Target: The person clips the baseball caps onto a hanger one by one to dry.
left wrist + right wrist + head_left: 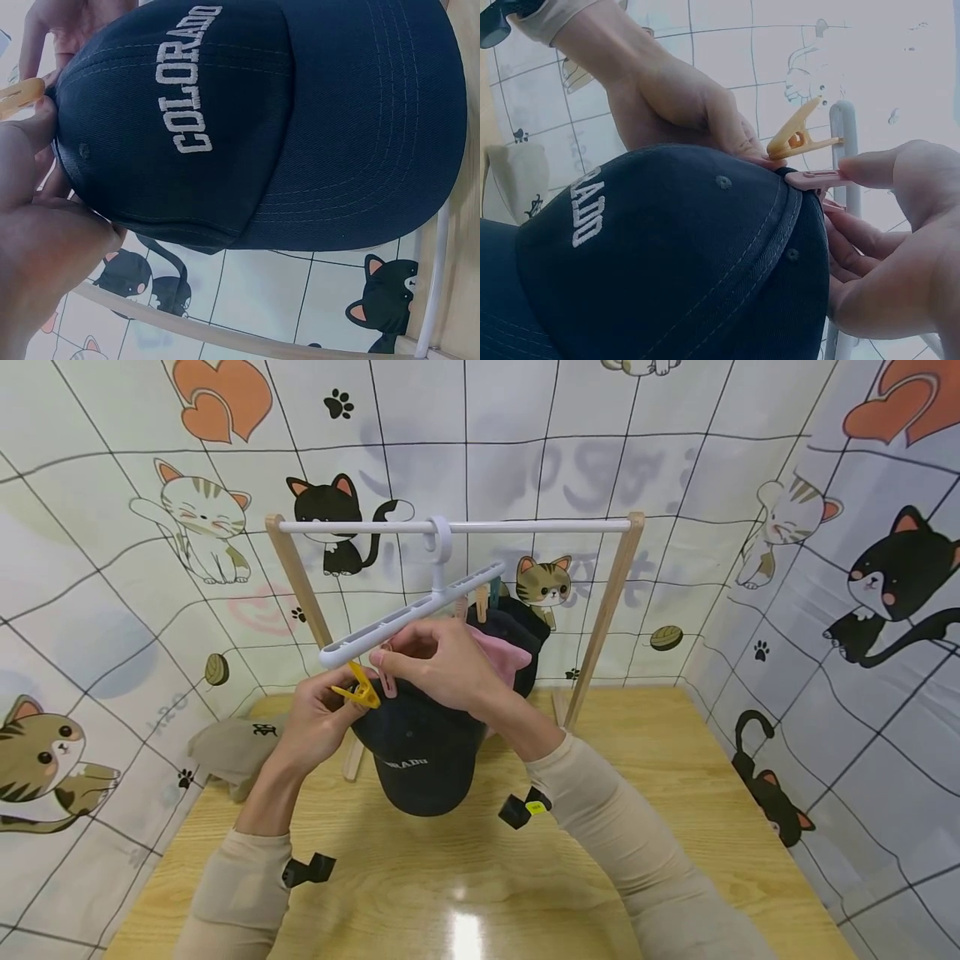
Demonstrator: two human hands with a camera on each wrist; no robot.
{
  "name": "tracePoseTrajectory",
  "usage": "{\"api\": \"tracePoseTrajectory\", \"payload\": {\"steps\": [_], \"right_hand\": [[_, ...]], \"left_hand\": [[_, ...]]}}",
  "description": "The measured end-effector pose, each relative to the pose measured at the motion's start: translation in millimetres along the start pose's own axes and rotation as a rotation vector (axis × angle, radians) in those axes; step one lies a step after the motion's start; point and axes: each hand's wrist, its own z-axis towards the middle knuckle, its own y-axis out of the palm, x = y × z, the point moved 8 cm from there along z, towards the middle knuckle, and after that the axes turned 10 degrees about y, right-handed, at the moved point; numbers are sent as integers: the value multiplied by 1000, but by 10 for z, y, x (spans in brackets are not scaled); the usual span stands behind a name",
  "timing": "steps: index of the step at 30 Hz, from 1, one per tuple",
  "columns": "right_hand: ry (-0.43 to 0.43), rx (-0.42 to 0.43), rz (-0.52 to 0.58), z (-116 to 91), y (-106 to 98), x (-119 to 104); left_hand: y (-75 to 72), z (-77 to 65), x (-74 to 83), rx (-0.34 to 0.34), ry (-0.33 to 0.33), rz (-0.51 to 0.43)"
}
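Observation:
A dark navy baseball cap (225, 142) with white "COLORADO" lettering hangs below one end of a pale plastic hanger (412, 614). My left hand (318, 722) grips the cap's edge beside a yellow clip (799, 139) that is attached to the hanger. The clip's lower end meets the cap right at the left fingertips. My right hand (446, 668) pinches the handle end of a pink clothespin (814, 178), whose other end sits over the cap's edge. Some of the right fingers are behind the cap in the right wrist view.
The hanger hooks over a white rod (525, 527) on wooden posts (607, 610). Farther along it hang a pink cap (502, 652) and a black cap (528, 622), with more clothespins (482, 602). A beige cap (236, 747) lies on the wooden table (600, 852) at left.

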Motion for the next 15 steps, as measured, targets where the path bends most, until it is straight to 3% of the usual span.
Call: {"api": "tracePoseTrajectory", "payload": {"steps": [15], "right_hand": [[5,-11,5,-23,5,40]], "left_hand": [[-7,18,0,-27,-4,7]]}}
